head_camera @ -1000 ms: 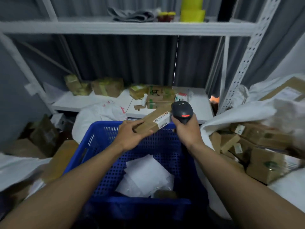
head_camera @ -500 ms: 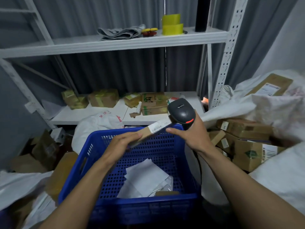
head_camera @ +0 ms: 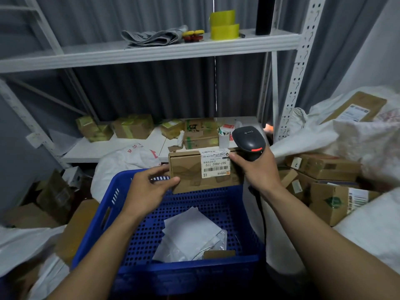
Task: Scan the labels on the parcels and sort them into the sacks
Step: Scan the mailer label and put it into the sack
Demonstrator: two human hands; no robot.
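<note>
A brown parcel [head_camera: 188,172] is held up in the air over the far rim of the blue basket [head_camera: 194,276], with its wide face turned to the camera. The left hand [head_camera: 149,191] grips the parcel's left edge at 9 o'clock, with the thumb on the front. A white label [head_camera: 215,162] sits on the parcel toward 2 o'clock, and its print reads upside down. The right hand [head_camera: 258,172] is wrapped tight round a dark scanner [head_camera: 249,142] with a red strip on it, and one fingertip touches the label's edge at 3 o'clock. White bags [head_camera: 188,232] lie inside the basket. At 3 o'clock of the basket, a white sack [head_camera: 368,239] lies beside more brown boxes [head_camera: 324,169]. At 12 o'clock, behind the parcel, a white shelf [head_camera: 104,150] carries small boxes [head_camera: 134,128]. Yellow tape rolls [head_camera: 224,24] stand on the top shelf [head_camera: 151,53].
</note>
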